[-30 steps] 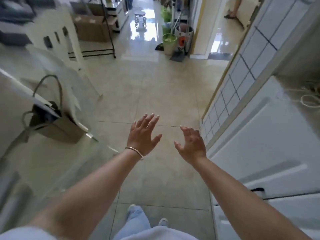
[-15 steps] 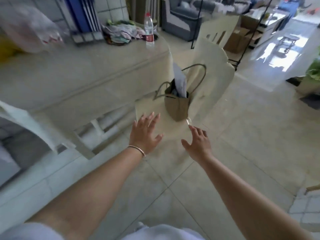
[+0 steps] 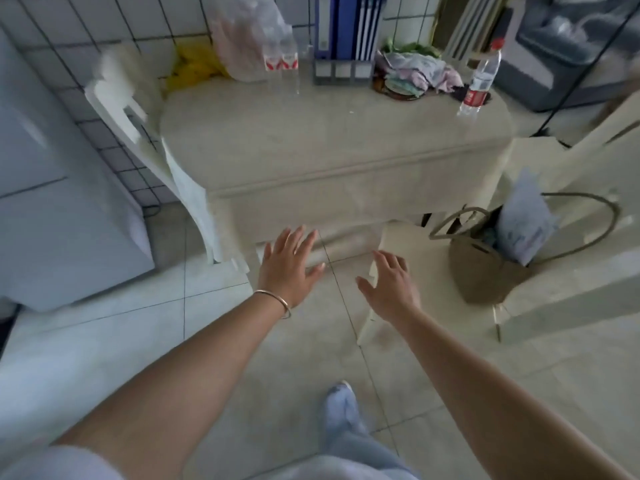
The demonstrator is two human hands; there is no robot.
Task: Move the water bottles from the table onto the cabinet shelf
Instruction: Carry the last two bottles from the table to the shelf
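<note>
A beige table (image 3: pixel 311 157) stands ahead of me. One clear water bottle (image 3: pixel 479 79) with a red cap and red label stands upright near the table's far right corner. Two more bottles with red-and-white labels (image 3: pixel 281 60) stand at the back by the wall, blurred. My left hand (image 3: pixel 289 268), with a bangle on the wrist, is held out with fingers spread below the table's near edge. My right hand (image 3: pixel 389 285) is beside it, fingers apart. Both hands hold nothing and are well short of the bottles. The cabinet shelf is out of view.
A white chair (image 3: pixel 138 133) is at the table's left; another chair (image 3: pixel 554 271) on the right carries a brown handbag (image 3: pixel 485 268). On the table's back stand plastic bags (image 3: pixel 242 39), blue file folders (image 3: pixel 346 32) and crumpled cloths (image 3: pixel 415 71). A white appliance (image 3: pixel 62 202) is at left.
My view has swung left from the hallway floor and cabinet side to face the table. Both hands stay outstretched and empty in front of me.
</note>
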